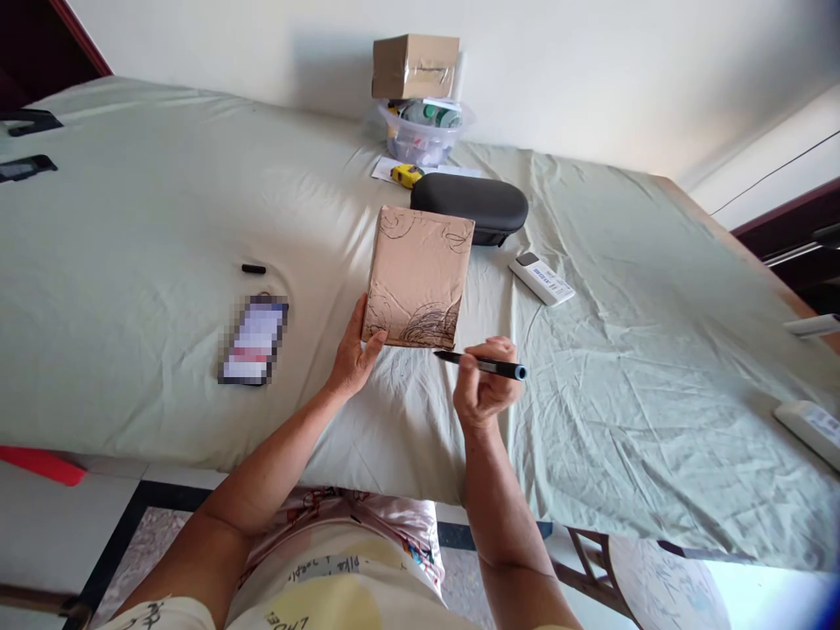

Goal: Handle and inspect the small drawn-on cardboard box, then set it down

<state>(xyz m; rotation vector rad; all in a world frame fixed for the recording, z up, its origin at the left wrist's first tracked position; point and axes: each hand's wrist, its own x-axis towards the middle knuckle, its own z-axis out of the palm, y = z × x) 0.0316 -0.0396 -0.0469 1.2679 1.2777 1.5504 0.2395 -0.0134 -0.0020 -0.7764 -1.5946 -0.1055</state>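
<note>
A flat brown-paper-wrapped box [420, 273] with black pen scribbles along its edges lies on the pale green sheet [164, 210]. My left hand [354, 354] rests against its near left corner, thumb on the top face and fingers at the side. My right hand [482, 385] is closed round a black pen [482, 365] with a blue end. The pen lies nearly level, its tip just off the box's near right corner.
A black zip case [472, 203] and a white remote [542, 278] lie behind and right of the box. A phone [254, 339] and a pen cap [253, 269] lie to the left. A plastic tub [420, 131] with a cardboard box [415, 66] stands by the wall.
</note>
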